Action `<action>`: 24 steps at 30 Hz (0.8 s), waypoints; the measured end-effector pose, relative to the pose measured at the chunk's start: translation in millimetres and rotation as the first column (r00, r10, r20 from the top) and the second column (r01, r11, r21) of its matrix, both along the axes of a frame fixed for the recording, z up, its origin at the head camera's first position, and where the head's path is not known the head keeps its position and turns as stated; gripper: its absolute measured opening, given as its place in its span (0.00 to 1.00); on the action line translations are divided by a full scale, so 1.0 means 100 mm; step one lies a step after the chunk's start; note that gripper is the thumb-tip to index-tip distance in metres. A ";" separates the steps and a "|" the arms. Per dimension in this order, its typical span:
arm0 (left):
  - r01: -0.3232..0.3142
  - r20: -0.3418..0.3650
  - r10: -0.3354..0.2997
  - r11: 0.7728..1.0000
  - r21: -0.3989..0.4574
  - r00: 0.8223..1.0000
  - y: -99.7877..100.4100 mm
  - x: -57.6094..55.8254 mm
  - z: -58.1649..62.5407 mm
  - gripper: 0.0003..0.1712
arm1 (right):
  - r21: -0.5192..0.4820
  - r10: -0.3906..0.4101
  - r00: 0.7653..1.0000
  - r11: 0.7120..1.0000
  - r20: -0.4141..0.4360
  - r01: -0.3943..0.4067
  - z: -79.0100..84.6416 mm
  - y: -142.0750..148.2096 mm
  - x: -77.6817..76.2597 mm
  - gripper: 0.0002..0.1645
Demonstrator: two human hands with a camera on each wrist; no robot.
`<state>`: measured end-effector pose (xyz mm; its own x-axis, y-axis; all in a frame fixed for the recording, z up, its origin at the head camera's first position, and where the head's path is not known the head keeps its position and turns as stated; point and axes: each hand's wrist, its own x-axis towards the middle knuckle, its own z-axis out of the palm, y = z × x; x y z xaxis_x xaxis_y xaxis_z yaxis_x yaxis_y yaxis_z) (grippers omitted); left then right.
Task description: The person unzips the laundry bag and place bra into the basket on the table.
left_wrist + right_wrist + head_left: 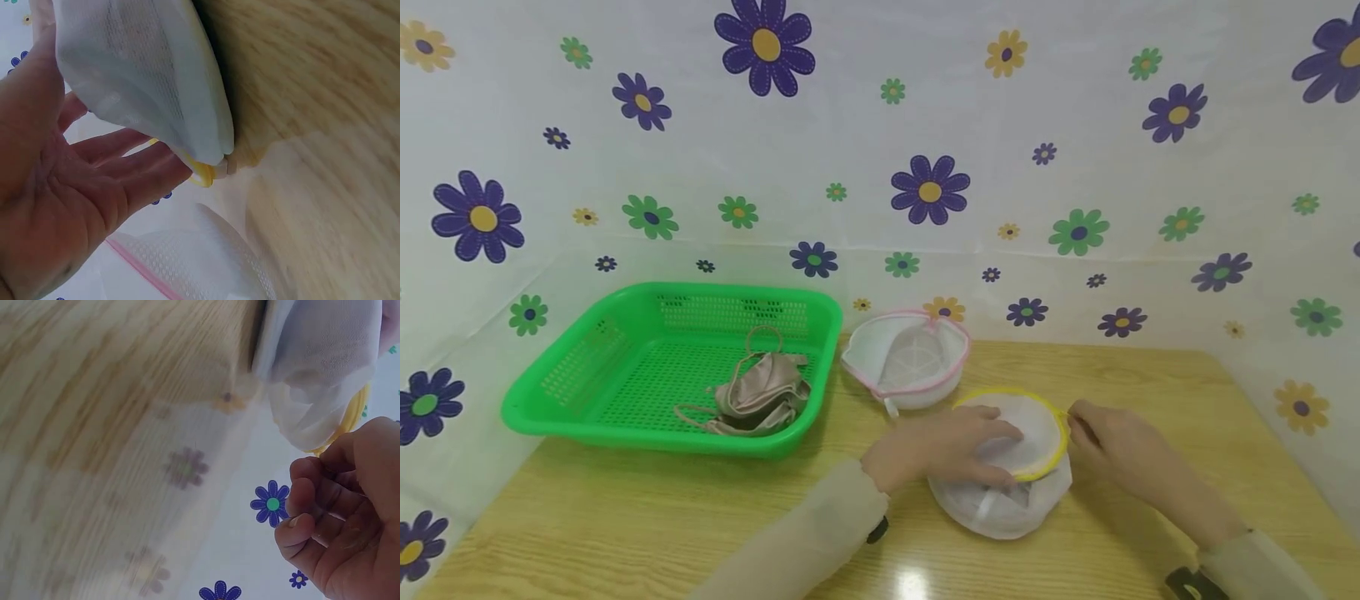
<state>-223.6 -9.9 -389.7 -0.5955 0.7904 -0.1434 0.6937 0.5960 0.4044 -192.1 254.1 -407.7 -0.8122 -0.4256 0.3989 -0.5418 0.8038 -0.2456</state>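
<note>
**3 cams: head wide, 2 wrist close-ups**

Head cam looks fwd & down from above, mid-dist.: tbl [1000, 571] at 6 o'clock, flowered cloth [850, 142] at 12, green basket [580, 442] at 8-9. L wrist cam: v. close, rolled sideways, facing past L hand [81, 181] (8-9 o'clock) to cloth; tbl at 3. R wrist cam: equally close, rolled opp. way; R hand [350, 525] at 4, tbl at 10. All 3 share yellow-rimmed mesh bag [1037, 442]: 5 o'clock in head, 11 in L, 2 in R. Head & L share pink-rimmed bag [200, 269], at 6 in L.
</note>
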 end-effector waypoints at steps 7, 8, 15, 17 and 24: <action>-0.005 -0.002 0.005 1.000 -0.019 1.000 0.01 0.02 -0.03 0.32 | -0.042 0.053 0.998 0.998 -0.041 -0.054 -0.06 0.00 -0.01 0.12; -0.010 0.002 0.010 1.000 -0.025 1.000 0.00 0.02 -0.03 0.33 | -0.045 0.051 0.998 0.998 -0.042 -0.053 -0.06 0.00 -0.01 0.12; -0.034 0.017 0.035 0.998 -0.051 0.999 0.01 0.03 -0.05 0.34 | -0.062 0.050 0.998 0.997 -0.040 -0.052 -0.08 0.02 0.01 0.12; -0.034 0.012 0.035 0.998 -0.057 0.999 0.02 0.04 -0.06 0.35 | -0.064 0.061 0.996 0.996 -0.062 -0.065 -0.10 0.02 0.01 0.12; -0.037 -0.024 0.035 0.997 -0.074 0.999 0.03 0.04 -0.06 0.34 | -0.057 0.067 0.994 0.996 -0.084 -0.072 -0.11 0.02 0.03 0.13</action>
